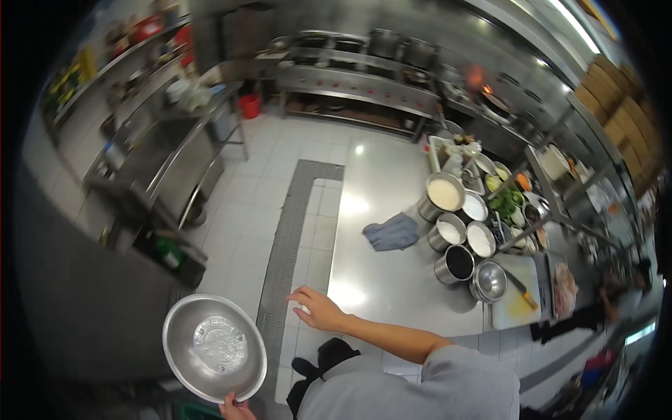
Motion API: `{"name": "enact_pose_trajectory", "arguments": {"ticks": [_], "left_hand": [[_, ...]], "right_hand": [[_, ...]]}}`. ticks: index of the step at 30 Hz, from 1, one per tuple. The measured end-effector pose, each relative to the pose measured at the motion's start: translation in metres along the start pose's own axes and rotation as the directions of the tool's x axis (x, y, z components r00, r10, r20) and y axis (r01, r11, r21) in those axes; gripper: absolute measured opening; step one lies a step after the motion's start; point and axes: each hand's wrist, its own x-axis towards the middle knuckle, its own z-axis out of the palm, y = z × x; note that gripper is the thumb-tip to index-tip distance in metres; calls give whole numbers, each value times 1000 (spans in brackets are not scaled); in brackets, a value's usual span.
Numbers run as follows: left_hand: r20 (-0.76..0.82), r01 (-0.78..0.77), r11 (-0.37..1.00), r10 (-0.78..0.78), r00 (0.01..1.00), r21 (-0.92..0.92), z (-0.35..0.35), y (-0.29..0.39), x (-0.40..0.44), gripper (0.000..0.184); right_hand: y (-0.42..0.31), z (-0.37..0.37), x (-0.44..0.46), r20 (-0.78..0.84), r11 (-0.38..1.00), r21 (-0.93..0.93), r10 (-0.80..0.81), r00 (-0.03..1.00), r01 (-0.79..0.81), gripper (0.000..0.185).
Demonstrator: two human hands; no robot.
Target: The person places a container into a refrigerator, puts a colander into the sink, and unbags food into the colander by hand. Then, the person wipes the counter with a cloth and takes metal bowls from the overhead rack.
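My left hand (pixel 236 408) has its grip closed on the near rim of the metal bowl (pixel 183 343), which is off to the left, apart from the counter (pixel 385 280). My right hand (pixel 318 309) holds nothing, its fingers spread near the counter's edge. I can't tell whether the bright patch inside the bowl is liquid or just the base, so I'd treat it as able to spill: move slowly, level the rim, and pinch firmly. One-sided support could let the far side dip; a second hand opposite would steady it.
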Motion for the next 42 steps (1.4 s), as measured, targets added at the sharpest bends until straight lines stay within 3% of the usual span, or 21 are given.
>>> {"name": "enact_pose_trajectory", "arguments": {"ticks": [2, 9, 13, 18, 21, 25, 27, 28, 29, 33, 35, 36, 41, 42], "left_hand": [[172, -8, 1000, 5, 985, 16, 32, 27, 64, 31], [346, 9, 990, -59, 936, 142, 207, 95, 197, 26], [373, 50, 995, -80, 924, 91, 277, 114, 249, 22], [412, 49, 995, -80, 908, 84, 333, 148, 333, 20], [411, 33, 999, -44, 910, 34, 402, 178, 353, 21], [432, 39, 993, 13, 902, -112, 466, 209, 441, 23], [363, 51, 984, 15, 932, -171, 502, 224, 488, 23], [294, 38, 987, 9, 956, -153, 522, 237, 499, 24], [323, 46, 978, 22, 946, -201, 538, 242, 519, 26], [296, 57, 947, 41, 954, -315, 587, 249, 633, 27], [251, 18, 940, 73, 965, -341, 618, 262, 672, 25], [203, 14, 934, 63, 977, -358, 636, 269, 689, 24], [122, 27, 902, 28, 992, -430, 672, 246, 815, 19], [32, 37, 911, -26, 999, -411, 674, 234, 841, 18]], "right_hand": [[8, -14, 12, -156, 982, 6, 188, 970, -190, 32], [75, -4, 47, -433, 816, 44, 535, 725, -576, 29], [121, 23, 122, -421, 830, 45, 520, 743, -556, 29], [150, 33, 291, -293, 912, 50, 404, 867, -408, 28], [159, 38, 377, -180, 956, 27, 292, 939, -292, 27], [197, 72, 457, -89, 978, -119, 158, 983, -168, 27], [197, 67, 482, 19, 954, -127, 275, 961, -271, 29], [200, 67, 484, -5, 943, -158, 296, 955, -293, 31], [209, 65, 489, -35, 930, -202, 306, 951, -307, 33], [225, 55, 505, -175, 861, -72, 487, 856, -504, 32], [238, 50, 512, -257, 845, -118, 481, 838, -521, 30], [240, 43, 520, -254, 795, -118, 555, 792, -595, 29], [295, 27, 576, -261, 764, -154, 580, 771, -627, 26], [305, 25, 594, -239, 764, -160, 585, 775, -626, 26]]}}
